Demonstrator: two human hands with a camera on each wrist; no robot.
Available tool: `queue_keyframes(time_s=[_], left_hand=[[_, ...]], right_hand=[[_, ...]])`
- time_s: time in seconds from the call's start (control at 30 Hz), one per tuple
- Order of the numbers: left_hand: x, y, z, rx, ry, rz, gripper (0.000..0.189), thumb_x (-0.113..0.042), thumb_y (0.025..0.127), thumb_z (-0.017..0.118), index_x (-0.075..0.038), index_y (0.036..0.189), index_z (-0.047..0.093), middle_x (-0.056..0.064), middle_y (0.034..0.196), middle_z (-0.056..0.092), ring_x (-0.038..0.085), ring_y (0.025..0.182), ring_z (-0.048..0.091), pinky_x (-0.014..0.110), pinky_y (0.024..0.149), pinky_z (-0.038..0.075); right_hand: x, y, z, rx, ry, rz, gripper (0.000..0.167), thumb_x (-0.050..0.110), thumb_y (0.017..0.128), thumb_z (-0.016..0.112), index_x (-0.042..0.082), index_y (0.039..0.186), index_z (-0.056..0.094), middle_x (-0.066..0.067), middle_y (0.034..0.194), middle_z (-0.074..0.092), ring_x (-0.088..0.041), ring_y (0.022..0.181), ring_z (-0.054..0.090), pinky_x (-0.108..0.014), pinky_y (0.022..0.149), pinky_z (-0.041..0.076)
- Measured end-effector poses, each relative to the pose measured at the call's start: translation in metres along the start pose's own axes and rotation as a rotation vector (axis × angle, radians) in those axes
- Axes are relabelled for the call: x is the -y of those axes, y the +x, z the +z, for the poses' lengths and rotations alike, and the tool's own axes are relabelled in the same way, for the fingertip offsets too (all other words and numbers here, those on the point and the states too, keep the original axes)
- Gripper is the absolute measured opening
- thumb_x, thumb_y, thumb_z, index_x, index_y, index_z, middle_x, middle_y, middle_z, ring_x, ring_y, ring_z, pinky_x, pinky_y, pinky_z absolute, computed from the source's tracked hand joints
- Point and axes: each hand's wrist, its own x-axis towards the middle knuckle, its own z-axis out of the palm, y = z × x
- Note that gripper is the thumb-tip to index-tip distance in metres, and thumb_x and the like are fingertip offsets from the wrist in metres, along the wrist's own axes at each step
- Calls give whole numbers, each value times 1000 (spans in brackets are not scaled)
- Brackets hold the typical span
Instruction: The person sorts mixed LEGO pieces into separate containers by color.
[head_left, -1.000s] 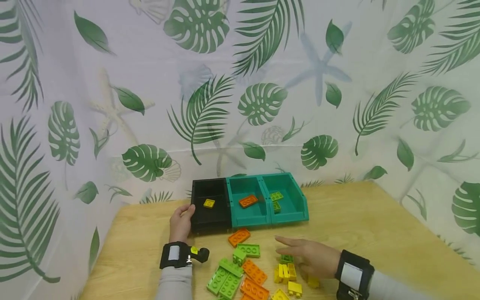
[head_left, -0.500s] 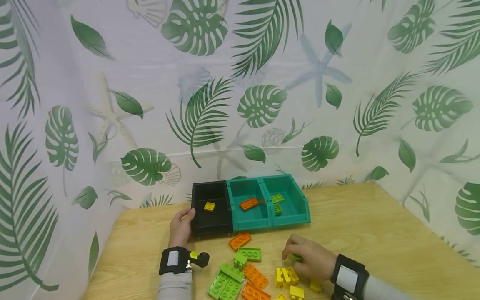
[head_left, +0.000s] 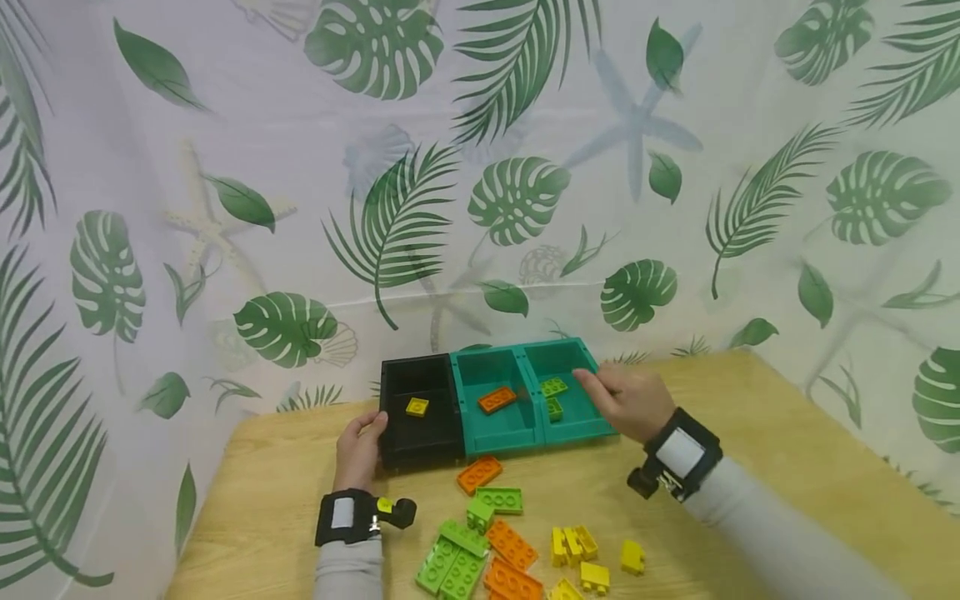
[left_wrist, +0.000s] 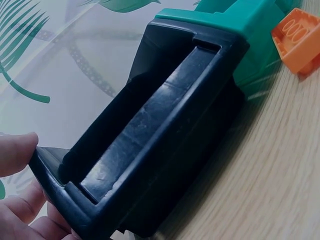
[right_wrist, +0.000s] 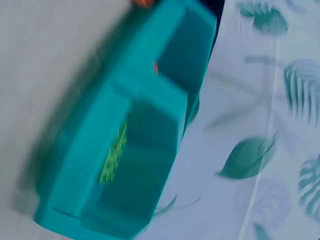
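My left hand [head_left: 358, 450] grips the left side of a black bin [head_left: 422, 448], thumb at the rim and fingers against the outside, as the left wrist view also shows. A yellow brick [head_left: 417, 407] lies inside it. Two teal bins [head_left: 501, 441] adjoin on the right. The middle one has an orange brick [head_left: 497, 400], the right one two green bricks [head_left: 553, 387]. Over the right teal bin's outer edge is my right hand [head_left: 636, 404], fingers curled round a small green brick that the hand hides here. The right wrist view shows the teal bins blurred, without the hand.
In front of the bins lie loose bricks on the wooden table [head_left: 270, 500]: several green bricks [head_left: 452, 568], orange bricks [head_left: 512, 543] and yellow bricks [head_left: 573, 544]. A leaf-patterned cloth [head_left: 510, 300] rises close behind the bins.
My right hand has picked up the small green brick beside the yellow ones and moved up and away to the right teal bin. My left hand stays on the black bin.
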Motion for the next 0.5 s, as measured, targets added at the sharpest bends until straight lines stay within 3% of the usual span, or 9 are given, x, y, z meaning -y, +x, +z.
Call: queue_keyframes(time_s=[0.03,0.1,0.3,0.37,0.43,0.5], left_hand=[[-3,1,-1,3,0,4,48,-38,100,54,-5,136,51,17,133,52,27,110,48,35,83,38],[-7,1,-2,8,3,15,49,-38,101,53,-5,136,50,18,135,51,28,112,47,37,87,38],[-6,1,-3,4,-10,15,48,-37,101,53,-4,136,50,19,135,52,29,111,49,38,86,39],[-3,1,-2,4,-17,6,47,-37,101,54,-5,136,51,18,134,53,27,109,50,36,83,39],[0,0,0,6,-23,1,48,-37,101,54,-5,136,51,19,133,53,28,107,50,35,81,39],[2,-1,1,7,-21,-3,48,-37,100,54,-5,136,51,18,134,53,27,109,49,35,82,38]], right_hand=[[-6,6,5,7,-39,15,61,44,104,42,18,50,31,10,49,22,0,43,16,-18,45,13],[-16,11,19,109,-78,104,60,40,105,41,18,50,31,11,49,21,-2,43,18,-20,45,15],[-32,-5,73,530,-115,411,52,38,106,39,16,58,42,4,53,33,-12,47,37,-28,51,31],[-32,-12,86,582,-116,452,49,43,106,36,12,72,53,0,62,45,-17,56,47,-33,57,40],[-30,-18,92,592,-124,477,48,47,104,37,8,94,62,-8,80,57,-25,72,56,-40,69,47],[-27,-23,95,598,-129,505,54,52,102,40,5,121,60,-15,101,60,-33,91,58,-47,83,48]])
